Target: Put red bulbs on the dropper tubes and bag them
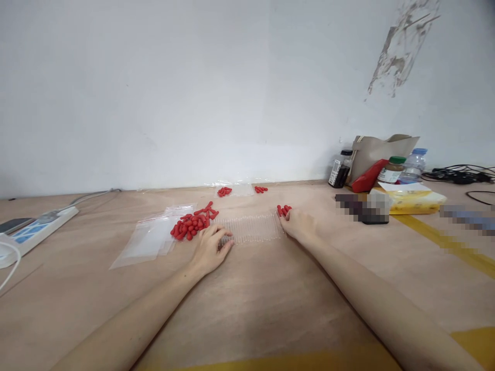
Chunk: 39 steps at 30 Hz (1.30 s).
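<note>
A row of thin clear tubes [251,229] lies side by side on the table between my hands. My left hand [211,247] rests over the row's left end, thumb and fingers apart, touching the tubes. Just beyond it is a heap of red rubber bulbs [191,224], partly on flat clear plastic bags [145,239]. At the row's right end my right hand [297,224] has its fingers drawn together; what they hold, if anything, is hidden. A few red bulbs [284,209] lie right at those fingertips.
Near the wall, a clear bag [242,189] lies between two small groups of red bulbs [224,191]. A power strip [42,232] is at left. Bottles [340,170], a grey bag [381,154] and a yellow tissue pack [415,201] stand at right. Yellow tape [448,242] crosses the table.
</note>
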Available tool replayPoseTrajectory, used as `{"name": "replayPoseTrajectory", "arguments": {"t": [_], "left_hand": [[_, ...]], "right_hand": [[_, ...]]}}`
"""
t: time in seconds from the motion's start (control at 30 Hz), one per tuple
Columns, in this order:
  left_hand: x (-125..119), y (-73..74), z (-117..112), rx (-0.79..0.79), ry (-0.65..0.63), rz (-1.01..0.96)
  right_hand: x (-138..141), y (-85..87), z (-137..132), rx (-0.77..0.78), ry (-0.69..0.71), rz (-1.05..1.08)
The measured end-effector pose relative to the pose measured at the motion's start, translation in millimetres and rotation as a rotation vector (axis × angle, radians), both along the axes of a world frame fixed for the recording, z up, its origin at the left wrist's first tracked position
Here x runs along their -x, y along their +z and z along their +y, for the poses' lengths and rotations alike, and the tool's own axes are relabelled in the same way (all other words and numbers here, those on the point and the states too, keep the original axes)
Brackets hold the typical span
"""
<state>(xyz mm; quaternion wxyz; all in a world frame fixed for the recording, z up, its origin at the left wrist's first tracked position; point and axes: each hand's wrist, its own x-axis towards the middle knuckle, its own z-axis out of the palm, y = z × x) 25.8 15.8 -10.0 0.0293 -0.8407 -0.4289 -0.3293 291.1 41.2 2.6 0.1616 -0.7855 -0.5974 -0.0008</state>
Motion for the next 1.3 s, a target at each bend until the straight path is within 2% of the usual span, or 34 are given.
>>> {"name": "replayPoseTrajectory", "arguments": {"t": [0.23, 0.4, 0.63, 0.73, 0.8, 0.87, 0.93, 1.03, 1.17, 1.3], "left_hand": [[-0.7, -0.1, 0.5, 0.019, -0.017, -0.007], [-0.2, 1.1, 1.0, 0.010, -0.013, -0.019], [-0.8, -0.5, -0.3, -0.001, 0.004, -0.007], [2.0, 5.8, 4.8, -0.078, 0.107, 0.004], [7.8, 16.1, 14.1, -0.121, 0.259, 0.016], [16.1, 29.4, 28.8, -0.085, 0.447, 0.036], [24.6, 41.7, 47.8, 0.009, 0.598, 0.052], [31.3, 52.7, 80.3, 0.254, 0.729, 0.075], [26.8, 54.9, 121.5, 0.366, 0.709, 0.076], [20.1, 53.9, 151.0, 0.444, 0.684, 0.089]], "right_hand": [[3.7, 0.0, -2.1, -0.042, 0.009, 0.027], [4.6, -0.8, -3.8, -0.078, 0.104, 0.002], [5.2, 1.9, -0.3, 0.003, 0.104, 0.021], [5.9, 3.0, 2.6, 0.070, 0.094, 0.037], [7.2, 3.0, 4.8, 0.099, 0.079, 0.031], [9.2, 2.7, 6.7, 0.107, 0.073, 0.003], [11.4, 2.1, 7.6, 0.106, 0.087, -0.028], [14.0, 1.5, 6.8, 0.106, 0.116, -0.048], [14.6, 4.7, 2.8, 0.112, 0.128, -0.043], [13.8, 13.1, -2.6, 0.121, 0.135, -0.021]]}}
